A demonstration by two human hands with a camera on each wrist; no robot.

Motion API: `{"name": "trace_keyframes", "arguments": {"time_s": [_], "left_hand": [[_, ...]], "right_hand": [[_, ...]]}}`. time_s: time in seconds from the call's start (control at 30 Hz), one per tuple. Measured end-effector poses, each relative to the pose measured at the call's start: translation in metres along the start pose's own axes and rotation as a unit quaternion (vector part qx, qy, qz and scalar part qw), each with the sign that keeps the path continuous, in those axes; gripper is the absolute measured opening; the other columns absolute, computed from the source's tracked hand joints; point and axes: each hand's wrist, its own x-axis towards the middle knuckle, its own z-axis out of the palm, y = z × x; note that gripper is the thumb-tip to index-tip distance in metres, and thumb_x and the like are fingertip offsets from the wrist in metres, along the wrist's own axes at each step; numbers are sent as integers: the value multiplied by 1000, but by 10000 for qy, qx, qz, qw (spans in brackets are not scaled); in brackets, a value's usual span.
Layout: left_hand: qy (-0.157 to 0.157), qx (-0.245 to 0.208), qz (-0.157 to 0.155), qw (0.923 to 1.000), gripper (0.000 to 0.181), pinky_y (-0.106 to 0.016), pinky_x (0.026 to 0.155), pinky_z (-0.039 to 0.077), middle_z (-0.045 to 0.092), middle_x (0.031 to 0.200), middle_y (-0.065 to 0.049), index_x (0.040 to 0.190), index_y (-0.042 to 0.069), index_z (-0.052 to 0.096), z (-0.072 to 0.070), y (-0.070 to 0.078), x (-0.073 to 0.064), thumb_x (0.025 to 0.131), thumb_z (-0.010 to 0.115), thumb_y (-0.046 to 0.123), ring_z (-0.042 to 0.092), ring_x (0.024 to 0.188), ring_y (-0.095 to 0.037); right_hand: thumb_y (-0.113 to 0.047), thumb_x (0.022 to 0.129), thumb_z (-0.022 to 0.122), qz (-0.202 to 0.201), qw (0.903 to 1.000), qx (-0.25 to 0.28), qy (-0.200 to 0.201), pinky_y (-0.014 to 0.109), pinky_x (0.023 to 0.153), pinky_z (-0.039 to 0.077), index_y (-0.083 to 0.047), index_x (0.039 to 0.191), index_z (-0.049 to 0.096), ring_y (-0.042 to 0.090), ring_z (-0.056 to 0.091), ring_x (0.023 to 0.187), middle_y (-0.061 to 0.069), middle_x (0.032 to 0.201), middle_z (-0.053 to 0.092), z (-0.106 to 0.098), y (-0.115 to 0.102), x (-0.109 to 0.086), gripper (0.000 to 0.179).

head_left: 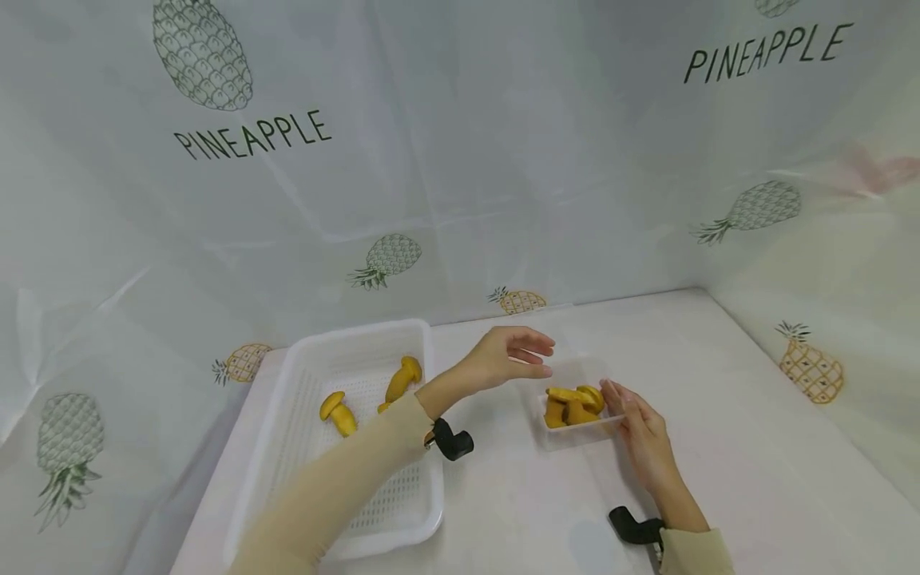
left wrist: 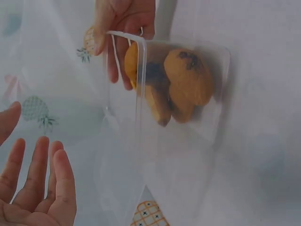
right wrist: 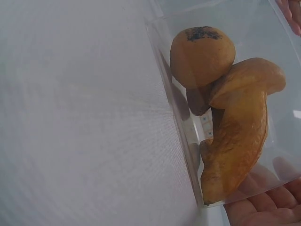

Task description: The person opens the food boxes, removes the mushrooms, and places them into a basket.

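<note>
A clear plastic box (head_left: 578,437) stands on the table, with several yellow-brown mushrooms (head_left: 575,406) inside. My right hand (head_left: 644,435) grips the box's right side wall, thumb and fingers on either side of it, as the left wrist view shows. Beyond the box's left back corner my left hand (head_left: 506,355) hovers, fingers loosely bent and apart, holding nothing. A faint clear panel, seemingly the box's lid, rises behind the box below the left hand. Through the wall in the right wrist view, a mushroom (right wrist: 242,132) with a thick stem lies beside a rounded cap (right wrist: 202,56).
At the left stands a white perforated basket (head_left: 435,487) with a few mushrooms, one near its left side (head_left: 339,412) and another further back (head_left: 404,378). The left forearm crosses over the basket. A pineapple-print curtain (head_left: 460,160) hangs along the table's back and right edges.
</note>
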Motion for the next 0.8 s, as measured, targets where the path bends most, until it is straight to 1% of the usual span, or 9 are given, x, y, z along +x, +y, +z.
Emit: {"name": "trace_keyframes", "arguments": {"time_s": [0.13, 0.23, 0.4, 0.6, 0.8], "left_hand": [[-147, 69, -36, 9999, 36, -23, 84, 56, 71, 117, -4, 123, 10, 68, 16, -10, 11, 88, 78, 12, 69, 99, -12], [-233, 25, -84, 9997, 35, -22, 83, 56, 71, 117, -8, 123, 8, 68, 25, -17, 17, 89, 76, 8, 69, 98, -12], [-384, 51, -248, 9989, 35, -21, 83, 55, 71, 117, -10, 124, 6, 68, 39, -26, 27, 89, 76, 7, 70, 96, -11], [-557, 137, -370, 9977, 38, -19, 83, 55, 72, 115, -7, 124, 4, 67, 51, -29, 35, 88, 78, 9, 69, 96, -10], [-775, 326, -403, 9956, 43, -18, 81, 55, 71, 117, -9, 124, 2, 66, 59, -30, 38, 84, 81, 8, 69, 101, -17]], "right_hand": [[-26, 111, 32, 57, 10000, -36, 19, 11, 101, 38, 16, 144, 35, -3, 47, 129, 11, 149, 44, 2, 2, 0, 53], [-25, 112, 32, 77, 9999, -42, 57, 10, 100, 38, 16, 144, 35, -3, 48, 128, 12, 149, 44, 3, 3, 0, 53], [-26, 112, 31, 118, 9999, -90, 56, 10, 99, 38, 15, 144, 36, -1, 48, 129, 16, 149, 42, 3, 3, -1, 53], [-26, 112, 29, 88, 9999, -130, -42, 11, 101, 38, 14, 146, 35, 3, 46, 132, 21, 151, 38, 2, 3, 1, 53], [-27, 112, 28, 98, 9995, -286, -1, 12, 101, 37, 15, 145, 35, 1, 45, 132, 25, 151, 35, 0, 1, 1, 54]]}}
